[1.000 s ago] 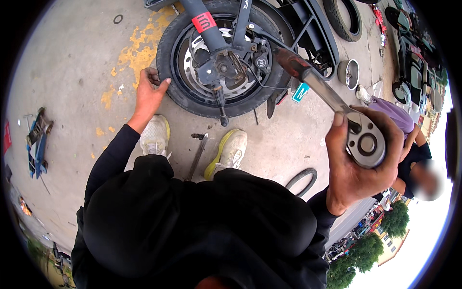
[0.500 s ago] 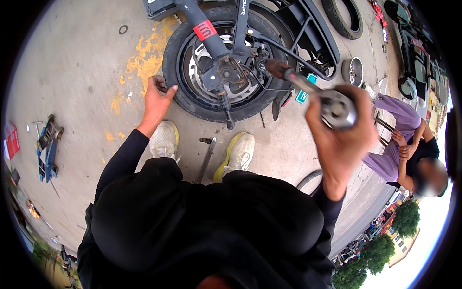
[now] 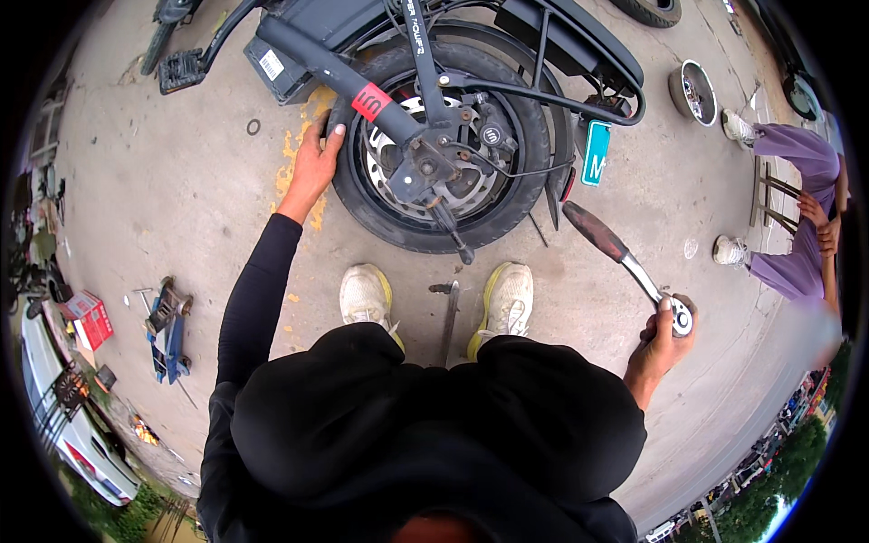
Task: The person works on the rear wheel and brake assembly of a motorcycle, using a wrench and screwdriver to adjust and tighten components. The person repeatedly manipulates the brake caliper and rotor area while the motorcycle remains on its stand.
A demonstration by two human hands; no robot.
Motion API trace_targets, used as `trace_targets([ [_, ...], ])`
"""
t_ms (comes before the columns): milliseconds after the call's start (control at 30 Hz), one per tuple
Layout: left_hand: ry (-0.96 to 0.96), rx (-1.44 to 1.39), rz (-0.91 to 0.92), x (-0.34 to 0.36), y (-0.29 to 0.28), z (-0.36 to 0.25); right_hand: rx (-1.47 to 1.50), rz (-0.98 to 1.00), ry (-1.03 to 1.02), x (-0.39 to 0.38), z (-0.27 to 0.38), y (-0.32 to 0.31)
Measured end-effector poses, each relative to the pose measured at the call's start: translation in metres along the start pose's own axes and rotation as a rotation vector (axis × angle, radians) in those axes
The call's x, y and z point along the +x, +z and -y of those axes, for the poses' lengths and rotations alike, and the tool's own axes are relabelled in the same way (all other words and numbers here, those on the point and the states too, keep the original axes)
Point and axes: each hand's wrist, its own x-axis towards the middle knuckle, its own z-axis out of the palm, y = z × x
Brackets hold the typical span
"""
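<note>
Seen from the lap, a long black sleeve is found at 10 o'clock. It is tight and wrinkly, and the left hand is left bare past its end. The right hand, at 2 o'clock, is bare too. Both knees are covered by baggy black trousers. White lace-up shoes are worn: the left shoe is edged with yellow at 3 o'clock, the right shoe at 9 o'clock.
</note>
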Motion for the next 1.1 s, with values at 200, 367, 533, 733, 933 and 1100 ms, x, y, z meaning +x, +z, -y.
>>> trace_targets([
  [200, -0.094, -0.013, -0.102, -0.025, 0.016, 0.002, 0.088, -0.384, 0.462, -0.013, -0.138, -0.034],
  [367, -0.124, -0.039, 0.867, -0.191, 0.026, -0.015, 0.206, -0.357, 0.605, -0.018, -0.197, -0.040],
  [533, -0.452, -0.206, 0.998, -0.186, 0.024, -0.058, 0.462, -0.276, 0.794, -0.014, -0.243, -0.034],
  [733, -0.525, 0.022, 0.077, -0.124, -0.005, -0.021, 0.445, -0.216, 0.774, -0.035, -0.286, -0.040],
  [933, -0.283, 0.017, 0.057, -0.009, -0.012, -0.040, -0.579, -0.074, 0.369, -0.033, -0.301, -0.047],
  [1100, -0.194, -0.082, 0.022, 0.006, 0.001, -0.024, -0.719, 0.080, -0.352, -0.012, -0.210, 0.002],
])
